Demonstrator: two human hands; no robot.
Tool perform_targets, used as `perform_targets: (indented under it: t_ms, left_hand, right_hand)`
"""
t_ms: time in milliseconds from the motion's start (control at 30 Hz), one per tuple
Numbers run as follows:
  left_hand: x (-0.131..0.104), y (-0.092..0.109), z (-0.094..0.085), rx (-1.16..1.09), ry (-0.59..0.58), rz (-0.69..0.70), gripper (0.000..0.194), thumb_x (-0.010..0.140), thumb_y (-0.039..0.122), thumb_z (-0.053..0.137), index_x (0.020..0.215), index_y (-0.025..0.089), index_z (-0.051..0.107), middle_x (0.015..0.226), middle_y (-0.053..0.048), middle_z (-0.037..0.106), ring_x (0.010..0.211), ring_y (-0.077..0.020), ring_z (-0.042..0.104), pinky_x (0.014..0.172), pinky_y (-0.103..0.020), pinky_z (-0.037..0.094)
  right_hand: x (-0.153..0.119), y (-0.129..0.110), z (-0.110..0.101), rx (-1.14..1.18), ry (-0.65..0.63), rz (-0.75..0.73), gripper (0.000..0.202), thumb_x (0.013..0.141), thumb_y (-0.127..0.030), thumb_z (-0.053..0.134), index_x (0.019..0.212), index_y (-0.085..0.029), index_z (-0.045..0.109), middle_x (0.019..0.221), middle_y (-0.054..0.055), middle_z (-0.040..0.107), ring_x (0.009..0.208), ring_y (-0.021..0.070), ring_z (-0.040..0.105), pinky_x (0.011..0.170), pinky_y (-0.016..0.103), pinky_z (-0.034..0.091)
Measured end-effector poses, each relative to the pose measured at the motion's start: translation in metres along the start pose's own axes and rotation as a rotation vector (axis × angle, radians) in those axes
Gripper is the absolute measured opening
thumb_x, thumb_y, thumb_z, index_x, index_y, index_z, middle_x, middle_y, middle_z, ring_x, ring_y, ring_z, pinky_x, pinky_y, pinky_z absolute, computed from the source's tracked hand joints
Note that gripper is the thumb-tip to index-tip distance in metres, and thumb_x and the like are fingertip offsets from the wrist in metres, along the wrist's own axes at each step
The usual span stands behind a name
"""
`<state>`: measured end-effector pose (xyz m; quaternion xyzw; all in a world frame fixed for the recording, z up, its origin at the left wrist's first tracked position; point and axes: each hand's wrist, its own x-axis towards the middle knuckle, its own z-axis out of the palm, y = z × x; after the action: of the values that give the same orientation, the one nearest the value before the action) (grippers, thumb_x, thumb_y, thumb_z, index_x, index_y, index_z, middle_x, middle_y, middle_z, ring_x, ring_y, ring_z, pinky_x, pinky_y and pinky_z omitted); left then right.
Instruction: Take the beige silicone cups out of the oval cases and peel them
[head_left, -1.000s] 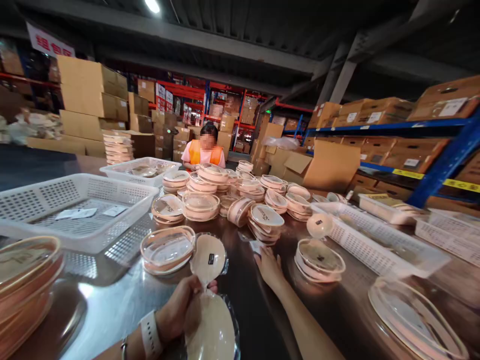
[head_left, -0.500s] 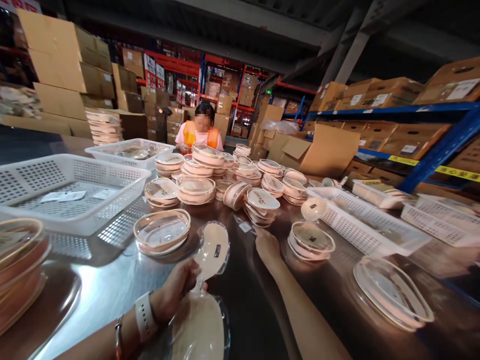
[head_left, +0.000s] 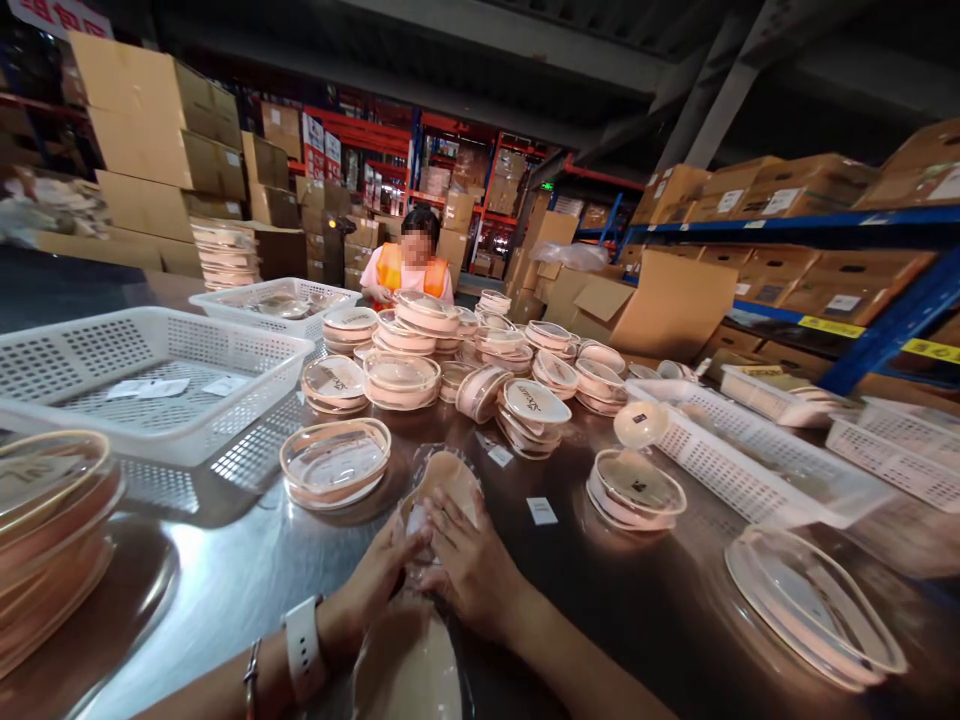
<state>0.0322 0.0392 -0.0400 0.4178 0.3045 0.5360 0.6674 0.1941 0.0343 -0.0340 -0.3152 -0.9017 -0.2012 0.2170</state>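
Note:
My left hand (head_left: 382, 570) is closed on a pair of beige curved pads in clear plastic wrap, gripping near their narrow joined middle. The upper pad (head_left: 454, 468) points away from me, and the lower pad (head_left: 411, 660) hangs toward the table's near edge. Across the upper pad lies my right hand (head_left: 472, 565), its fingers stretched out over the surface. A small white patch shows between the hands; I cannot make out its print. To the right, a small white label (head_left: 541, 511) lies on the metal table. Another label (head_left: 500, 456) lies farther off, by stacked clear-lidded cases (head_left: 534, 402).
Many round pink cases (head_left: 401, 380) are piled mid-table. White perforated baskets stand left (head_left: 292, 355) and right (head_left: 720, 455). Single cases sit at left (head_left: 335, 460), right (head_left: 636, 490) and near right (head_left: 810, 605). A person in an orange vest (head_left: 390, 268) sits opposite.
My right hand has moved from beside the labels leftward onto the upper pad, covering its black marking. The label it hid is now visible. The left hand keeps its hold on the pads.

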Motion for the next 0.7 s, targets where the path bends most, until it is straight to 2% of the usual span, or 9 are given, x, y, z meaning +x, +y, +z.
perform_targets:
  t_ms: [100, 233, 333, 467, 533, 600, 667, 700]
  left_hand:
    - [0.003, 0.007, -0.009, 0.049, 0.025, 0.05, 0.042, 0.071, 0.038, 0.075, 0.108, 0.019, 0.07, 0.122, -0.008, 0.067, 0.124, -0.03, 0.052, 0.112, -0.043, 0.033]
    - [0.007, 0.012, -0.02, 0.096, 0.099, 0.057, 0.028, 0.07, 0.035, 0.075, 0.091, 0.017, 0.073, 0.111, -0.006, 0.072, 0.116, -0.0303, 0.056, 0.109, -0.041, 0.035]
    - [0.008, 0.009, -0.022, 0.036, 0.127, 0.006, 0.027, 0.071, 0.036, 0.074, 0.088, 0.014, 0.073, 0.1, -0.006, 0.074, 0.102, -0.0271, 0.062, 0.097, -0.036, 0.045]
    - [0.009, 0.009, -0.018, -0.061, 0.161, -0.097, 0.029, 0.073, 0.037, 0.072, 0.088, 0.013, 0.07, 0.081, -0.004, 0.074, 0.072, -0.0203, 0.065, 0.072, -0.031, 0.053]
    - [0.01, 0.012, -0.017, -0.102, 0.17, -0.131, 0.031, 0.07, 0.036, 0.074, 0.088, 0.012, 0.069, 0.079, -0.004, 0.074, 0.068, -0.0192, 0.065, 0.066, -0.03, 0.052]
    - [0.012, 0.014, -0.017, -0.134, 0.179, -0.159, 0.033, 0.069, 0.036, 0.074, 0.089, 0.011, 0.068, 0.075, -0.005, 0.073, 0.066, -0.0201, 0.066, 0.063, -0.029, 0.052]
    - [0.014, 0.014, -0.019, -0.152, 0.186, -0.182, 0.032, 0.067, 0.037, 0.074, 0.084, 0.01, 0.068, 0.066, -0.004, 0.071, 0.058, -0.0197, 0.064, 0.056, -0.028, 0.05]
    - [0.015, 0.014, -0.019, -0.158, 0.189, -0.187, 0.031, 0.066, 0.038, 0.075, 0.08, 0.011, 0.067, 0.06, -0.004, 0.069, 0.052, -0.0186, 0.062, 0.052, -0.028, 0.049]
  right_hand:
    - [-0.001, 0.005, -0.002, 0.008, 0.015, -0.031, 0.051, 0.098, -0.045, 0.036, 0.131, -0.009, 0.05, 0.138, 0.016, 0.053, 0.138, 0.0289, 0.035, 0.118, 0.059, 0.009]
    - [-0.003, 0.01, -0.009, 0.011, 0.11, -0.034, 0.044, 0.095, -0.046, 0.045, 0.123, -0.015, 0.057, 0.136, 0.015, 0.054, 0.141, 0.0298, 0.027, 0.117, 0.06, -0.002]
    - [-0.004, 0.008, -0.01, 0.06, 0.141, -0.128, 0.032, 0.091, -0.038, 0.051, 0.115, -0.021, 0.062, 0.13, 0.01, 0.06, 0.14, 0.0285, 0.029, 0.117, 0.06, -0.001]
    - [-0.003, 0.01, -0.007, 0.028, 0.166, -0.33, 0.023, 0.09, -0.02, 0.055, 0.11, -0.025, 0.064, 0.126, 0.002, 0.062, 0.136, 0.0202, 0.036, 0.12, 0.052, 0.012]
    - [-0.002, 0.013, -0.005, -0.002, 0.155, -0.317, 0.021, 0.089, -0.018, 0.059, 0.106, -0.026, 0.066, 0.128, 0.002, 0.061, 0.135, 0.0194, 0.036, 0.12, 0.048, 0.015]
    - [-0.002, 0.013, -0.003, 0.071, 0.145, -0.249, 0.017, 0.086, -0.018, 0.064, 0.099, -0.028, 0.069, 0.131, 0.002, 0.058, 0.138, 0.021, 0.03, 0.119, 0.047, 0.013]
    - [-0.003, 0.009, -0.001, 0.302, 0.142, -0.165, 0.009, 0.082, -0.023, 0.069, 0.086, -0.03, 0.071, 0.135, 0.0, 0.053, 0.14, 0.0231, 0.024, 0.118, 0.048, 0.013]
    - [-0.004, 0.005, -0.001, 0.462, 0.15, -0.081, 0.003, 0.082, -0.031, 0.07, 0.079, -0.03, 0.072, 0.136, 0.0, 0.051, 0.141, 0.0243, 0.023, 0.117, 0.048, 0.016]
